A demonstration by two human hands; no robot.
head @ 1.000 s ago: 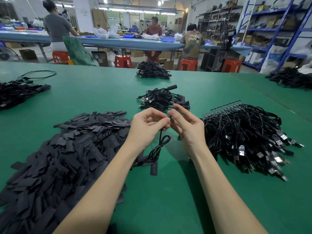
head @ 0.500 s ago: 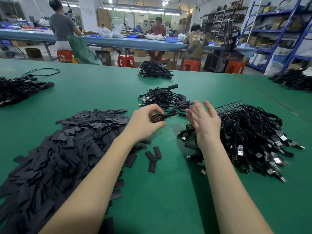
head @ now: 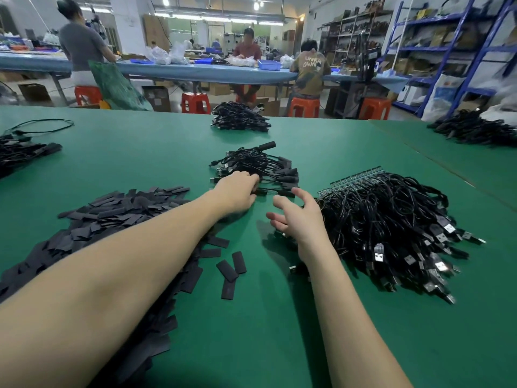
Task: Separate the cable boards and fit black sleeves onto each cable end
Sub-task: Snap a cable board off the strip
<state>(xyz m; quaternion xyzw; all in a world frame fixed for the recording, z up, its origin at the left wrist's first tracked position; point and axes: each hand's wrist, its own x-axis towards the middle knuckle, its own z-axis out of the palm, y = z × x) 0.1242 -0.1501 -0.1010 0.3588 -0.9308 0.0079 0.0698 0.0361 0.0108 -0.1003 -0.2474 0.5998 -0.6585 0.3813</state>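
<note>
A wide green bench (head: 279,317) carries everything: on its left a broad heap of flat black sleeves (head: 92,233), on its right a big tangle of unfinished cables (head: 391,219) with a strip of small boards (head: 355,177) along its far edge and bare USB plugs fanned toward the near side, and between them, farther out, a smaller pile of finished cables (head: 257,166) whose ends already wear sleeves. A few loose sleeves (head: 230,268) lie apart near the middle. The left hand (head: 237,191) reaches to the near edge of the finished pile, its fingers bent down onto the cables there; whether its grip is pinching one or only resting on it cannot be told, since the fingertips are hidden. The right hand (head: 299,217) hovers just beside the unfinished tangle with its grip spread wide, fingers apart and holding nothing. The step in hand looks like laying a done cable aside while reaching for the next. To do it well, the left hand should drop its cable squarely on the finished pile so sorted and unsorted stock stay apart, and the right should take a single cable by its board end, lifting it free of its neighbours without dragging the tangle.
</note>
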